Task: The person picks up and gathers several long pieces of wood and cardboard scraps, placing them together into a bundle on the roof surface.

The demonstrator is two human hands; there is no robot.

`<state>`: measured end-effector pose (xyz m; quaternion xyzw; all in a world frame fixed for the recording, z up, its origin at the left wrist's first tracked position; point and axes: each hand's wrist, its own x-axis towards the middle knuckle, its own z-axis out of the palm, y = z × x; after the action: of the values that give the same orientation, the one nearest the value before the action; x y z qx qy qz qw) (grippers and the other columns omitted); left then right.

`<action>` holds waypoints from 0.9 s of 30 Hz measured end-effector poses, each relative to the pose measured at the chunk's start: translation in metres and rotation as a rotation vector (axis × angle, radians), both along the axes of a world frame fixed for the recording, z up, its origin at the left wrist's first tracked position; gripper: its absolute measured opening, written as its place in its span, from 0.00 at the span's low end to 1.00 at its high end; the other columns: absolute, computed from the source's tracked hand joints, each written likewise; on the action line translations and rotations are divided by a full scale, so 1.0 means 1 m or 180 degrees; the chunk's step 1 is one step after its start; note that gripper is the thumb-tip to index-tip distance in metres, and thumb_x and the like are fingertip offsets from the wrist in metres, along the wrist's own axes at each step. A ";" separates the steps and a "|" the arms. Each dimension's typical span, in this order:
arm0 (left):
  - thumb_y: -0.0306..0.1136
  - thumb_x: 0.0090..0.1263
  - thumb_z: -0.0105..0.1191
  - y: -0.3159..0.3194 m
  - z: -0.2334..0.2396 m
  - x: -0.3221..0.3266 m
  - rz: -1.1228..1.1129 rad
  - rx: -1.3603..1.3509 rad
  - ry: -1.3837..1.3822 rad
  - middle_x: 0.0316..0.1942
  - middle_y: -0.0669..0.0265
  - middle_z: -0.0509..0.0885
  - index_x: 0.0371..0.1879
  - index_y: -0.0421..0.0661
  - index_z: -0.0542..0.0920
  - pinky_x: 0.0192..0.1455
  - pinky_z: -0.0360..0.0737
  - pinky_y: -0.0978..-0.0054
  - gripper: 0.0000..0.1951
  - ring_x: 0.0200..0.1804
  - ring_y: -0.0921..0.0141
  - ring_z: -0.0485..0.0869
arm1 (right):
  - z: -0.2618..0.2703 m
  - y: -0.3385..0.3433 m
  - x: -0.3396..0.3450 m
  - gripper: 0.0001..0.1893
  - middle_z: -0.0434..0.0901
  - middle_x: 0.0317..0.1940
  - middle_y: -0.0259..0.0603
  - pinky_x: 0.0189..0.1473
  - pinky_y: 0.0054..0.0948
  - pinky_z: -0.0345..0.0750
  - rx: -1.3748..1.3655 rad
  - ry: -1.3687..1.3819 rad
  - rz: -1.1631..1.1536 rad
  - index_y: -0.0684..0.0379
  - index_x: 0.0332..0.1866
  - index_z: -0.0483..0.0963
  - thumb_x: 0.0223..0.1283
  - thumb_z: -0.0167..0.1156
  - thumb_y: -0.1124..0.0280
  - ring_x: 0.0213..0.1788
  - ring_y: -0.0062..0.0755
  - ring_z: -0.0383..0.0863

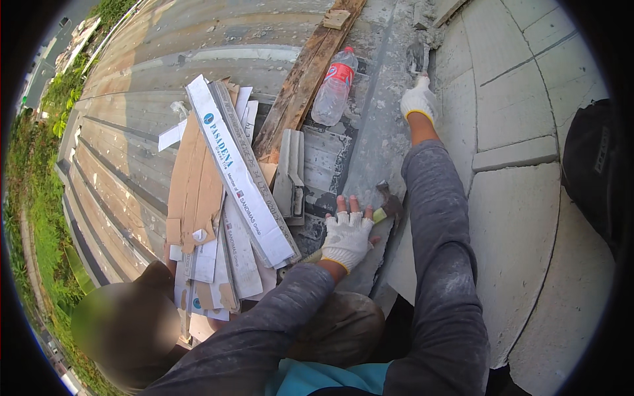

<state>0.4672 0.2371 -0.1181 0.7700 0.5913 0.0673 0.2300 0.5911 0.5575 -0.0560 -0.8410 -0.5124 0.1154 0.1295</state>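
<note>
My right hand (419,101), in a white knitted glove with a yellow cuff, reaches far forward along the wall. It is shut on the handle of a trowel (417,57), whose blade is smeared with grey mortar beside a rough mortar patch (431,37). My left hand (346,232) wears a matching glove with bare fingertips. Its fingers are spread and it rests palm down on the grey metal flashing (376,123). A hammer (391,204) lies under it, the pale green handle passing beneath the fingers; part of the handle is hidden.
Left are stacked cardboard and printed packaging strips (242,173), a grey channel-shaped piece (290,173), a wooden plank (307,74) and a plastic bottle (334,89) on corrugated roofing (198,64). A block wall (515,222) and black bag (594,173) are right. Another person (129,331) is close at lower left.
</note>
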 end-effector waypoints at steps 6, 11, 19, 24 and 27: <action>0.52 0.70 0.55 0.000 -0.033 -0.003 0.0153 0.0304 0.0309 0.78 0.49 0.55 0.75 0.49 0.63 0.69 0.64 0.37 0.37 0.77 0.41 0.54 | 0.031 -0.156 -0.124 0.38 0.72 0.65 0.64 0.67 0.45 0.70 0.1234 0.1859 0.0699 0.58 0.78 0.54 0.65 0.57 0.61 0.66 0.62 0.73; 0.48 0.69 0.57 0.002 -0.038 0.004 0.0227 0.0571 -0.0339 0.65 0.52 0.71 0.63 0.46 0.73 0.66 0.66 0.46 0.27 0.69 0.48 0.66 | 0.050 -0.337 -0.130 0.28 0.75 0.42 0.44 0.37 0.26 0.73 0.1223 0.2896 0.0520 0.61 0.69 0.62 0.66 0.61 0.67 0.37 0.31 0.74; 0.43 0.68 0.57 0.001 0.014 -0.001 0.0536 0.0039 -0.0069 0.54 0.53 0.81 0.50 0.45 0.81 0.58 0.75 0.55 0.18 0.59 0.53 0.77 | 0.083 -0.468 -0.093 0.20 0.75 0.37 0.37 0.25 0.22 0.79 0.1135 0.3705 -0.0749 0.63 0.55 0.63 0.66 0.63 0.70 0.27 0.21 0.79; 0.45 0.70 0.55 -0.010 0.080 -0.026 0.1074 -0.0928 -0.0944 0.46 0.42 0.85 0.47 0.38 0.79 0.53 0.80 0.51 0.20 0.52 0.45 0.84 | 0.089 -0.461 -0.078 0.19 0.76 0.38 0.39 0.25 0.21 0.77 0.1171 0.3805 -0.1047 0.62 0.56 0.63 0.68 0.62 0.68 0.27 0.19 0.78; 0.50 0.73 0.51 -0.027 0.119 -0.067 0.1590 -0.0615 -0.1138 0.40 0.40 0.84 0.46 0.36 0.77 0.50 0.78 0.49 0.24 0.48 0.42 0.83 | 0.069 -0.434 -0.061 0.18 0.78 0.41 0.51 0.40 0.37 0.79 0.1224 0.2465 -0.0152 0.65 0.54 0.67 0.64 0.60 0.70 0.37 0.39 0.82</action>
<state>0.4006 0.2106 0.0012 0.5517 0.7158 0.1995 0.3788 0.5305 0.1238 0.0132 -0.7079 -0.4186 0.3218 0.4692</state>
